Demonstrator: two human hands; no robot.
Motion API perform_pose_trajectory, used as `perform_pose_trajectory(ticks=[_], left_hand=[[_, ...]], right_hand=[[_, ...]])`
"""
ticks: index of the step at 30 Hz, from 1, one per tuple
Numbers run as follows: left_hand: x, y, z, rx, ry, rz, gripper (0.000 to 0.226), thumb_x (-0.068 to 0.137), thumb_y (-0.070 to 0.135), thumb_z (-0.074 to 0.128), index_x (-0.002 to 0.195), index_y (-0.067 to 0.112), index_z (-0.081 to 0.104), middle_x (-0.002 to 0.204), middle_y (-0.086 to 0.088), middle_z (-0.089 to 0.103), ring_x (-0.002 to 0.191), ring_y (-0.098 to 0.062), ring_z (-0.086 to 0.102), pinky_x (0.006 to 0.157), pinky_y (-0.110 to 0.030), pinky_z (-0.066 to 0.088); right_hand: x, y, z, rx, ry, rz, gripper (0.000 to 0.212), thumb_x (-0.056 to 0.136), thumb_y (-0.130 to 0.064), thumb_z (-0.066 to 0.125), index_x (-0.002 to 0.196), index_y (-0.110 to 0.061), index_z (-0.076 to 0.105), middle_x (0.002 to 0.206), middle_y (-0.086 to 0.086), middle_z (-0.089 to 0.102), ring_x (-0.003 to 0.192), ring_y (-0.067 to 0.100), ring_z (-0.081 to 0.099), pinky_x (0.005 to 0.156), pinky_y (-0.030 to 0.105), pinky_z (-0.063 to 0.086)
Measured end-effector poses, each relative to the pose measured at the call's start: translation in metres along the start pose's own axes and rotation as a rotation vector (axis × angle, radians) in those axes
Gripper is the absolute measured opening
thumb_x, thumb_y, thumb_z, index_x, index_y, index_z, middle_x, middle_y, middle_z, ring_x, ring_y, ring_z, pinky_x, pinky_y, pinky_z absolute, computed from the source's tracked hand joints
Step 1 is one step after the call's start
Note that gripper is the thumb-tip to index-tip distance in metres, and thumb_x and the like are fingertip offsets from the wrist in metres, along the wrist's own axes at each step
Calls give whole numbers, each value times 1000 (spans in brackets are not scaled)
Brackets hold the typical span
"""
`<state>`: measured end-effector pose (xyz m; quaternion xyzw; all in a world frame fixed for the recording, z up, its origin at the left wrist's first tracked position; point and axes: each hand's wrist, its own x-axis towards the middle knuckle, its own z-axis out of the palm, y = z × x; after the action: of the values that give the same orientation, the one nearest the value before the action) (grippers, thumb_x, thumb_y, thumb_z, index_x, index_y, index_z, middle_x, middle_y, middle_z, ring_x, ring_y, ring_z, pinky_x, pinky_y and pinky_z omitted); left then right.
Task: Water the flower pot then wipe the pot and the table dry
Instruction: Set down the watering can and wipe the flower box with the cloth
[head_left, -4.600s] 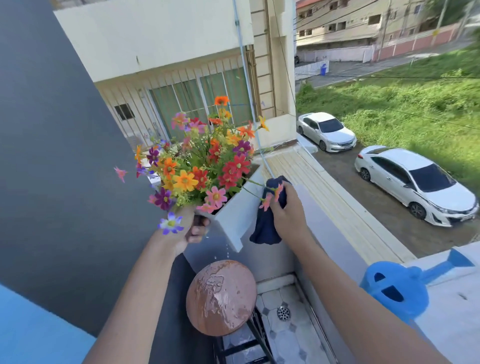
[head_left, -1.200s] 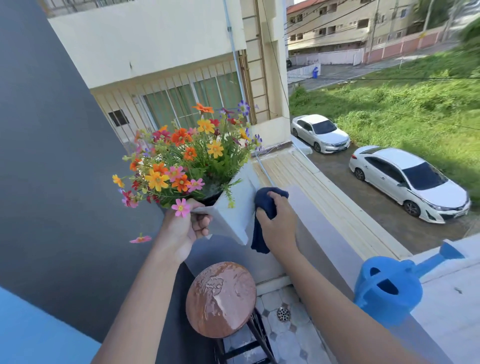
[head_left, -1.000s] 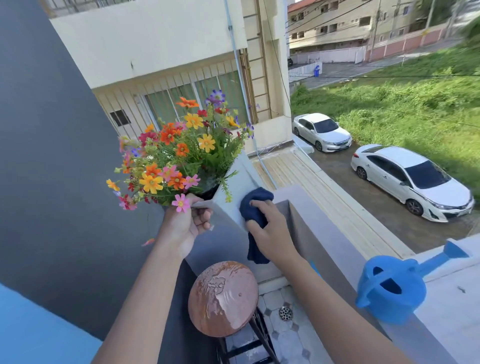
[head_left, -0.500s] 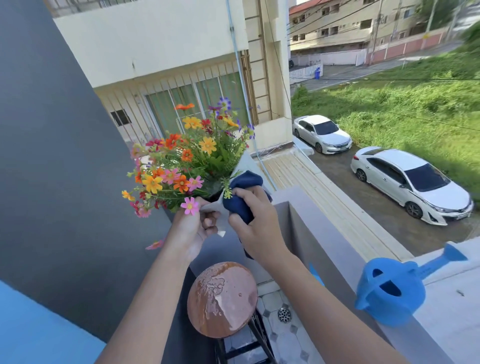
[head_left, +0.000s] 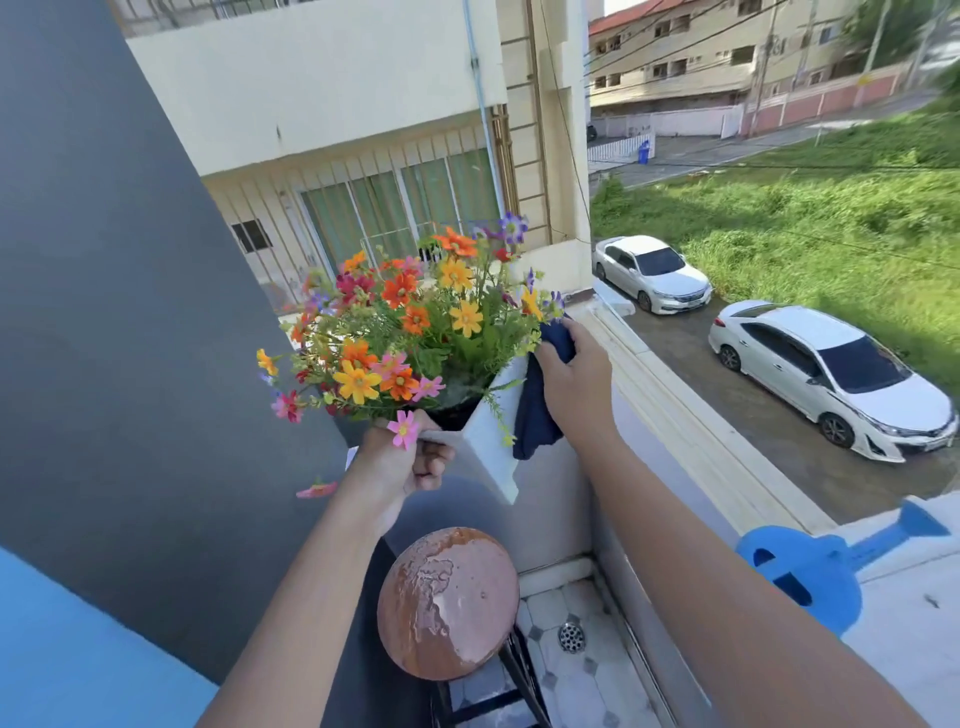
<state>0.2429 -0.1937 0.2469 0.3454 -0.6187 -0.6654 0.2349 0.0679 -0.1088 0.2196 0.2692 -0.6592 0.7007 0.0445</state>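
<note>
I hold a white square flower pot full of orange, yellow, pink and purple flowers up in the air over the balcony. My left hand grips its near rim corner. My right hand presses a dark blue cloth against the pot's right side near the top rim. Below stands a small round brown table, its top wet with patches of water. A blue watering can rests on the ledge at the right.
A dark grey wall rises on the left. The grey balcony parapet runs on the right, with a drop to the street and two white cars beyond. The tiled floor with a drain lies beside the table.
My right hand slid the cloth from the pot's near front corner up along its right side to the top rim. The pot turned slightly in my left hand.
</note>
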Motion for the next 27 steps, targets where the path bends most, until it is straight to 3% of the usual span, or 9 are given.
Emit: perform_pose_trajectory(ticks=[2,3,5,8,11,14,17,22,27], left_hand=[[3,1,0,1,13,-10,27,90,4,47,64,5,53,50,-10,55,32,-12,42,37,-16,31],[5,2,0,-10,21,-12,27,90,4,47,64,5,53,49,-10,55,32,-12,43,37,-16,31],[8,0,4,-39,38,-15,26,89,4,47,65,6,53,47,-9,55,32,-11,43,37,-16,30],[14,-7,11,-97,72,-31,26,90,5,45,66,9,53,47,-7,57,34,-9,45,36,-17,32],[18,-13,13,-181,100,-52,25,91,4,43,68,11,50,46,-5,55,35,-9,44,36,-17,33],[22,-13,9,-180,101,-41,26,89,2,43,66,9,51,46,-6,53,35,-9,42,36,-17,31],[27,-12,6,-176,114,-46,28,90,1,41,64,8,52,43,-7,55,33,-8,43,36,-15,30],[28,-13,3,-162,140,-8,24,90,0,40,69,5,51,48,-13,56,33,-9,45,35,-16,31],[24,-8,11,-51,139,78,28,91,5,42,65,8,53,48,-7,57,34,-7,46,41,-19,35]], right_hand=[[-4,0,-2,0,6,32,17,89,-8,59,86,-24,60,81,-6,59,71,4,50,67,27,35],[-7,1,-2,1,-10,31,12,89,-8,59,92,-18,64,86,0,63,75,9,52,68,28,38],[-15,-1,1,-21,-59,24,21,89,-8,58,108,-12,67,97,6,66,85,18,56,71,28,41],[-36,-5,7,-33,-163,27,29,90,-6,58,116,-13,66,97,-1,62,84,15,56,66,13,40],[-59,1,13,-70,-216,-89,32,83,-8,60,115,-8,65,103,0,60,92,11,54,77,14,39],[-77,14,10,-78,-270,-166,36,77,-8,61,112,-6,64,108,2,58,95,10,51,84,7,36],[-95,36,4,-110,-299,-202,33,75,-5,64,108,-8,66,104,6,58,92,18,54,82,15,40],[-107,63,-2,-123,-285,-36,34,77,-8,62,110,-4,67,102,1,58,89,8,54,77,17,39],[-98,37,6,-7,-208,-57,39,78,-7,63,116,0,64,109,4,60,96,-6,54,83,9,38]])
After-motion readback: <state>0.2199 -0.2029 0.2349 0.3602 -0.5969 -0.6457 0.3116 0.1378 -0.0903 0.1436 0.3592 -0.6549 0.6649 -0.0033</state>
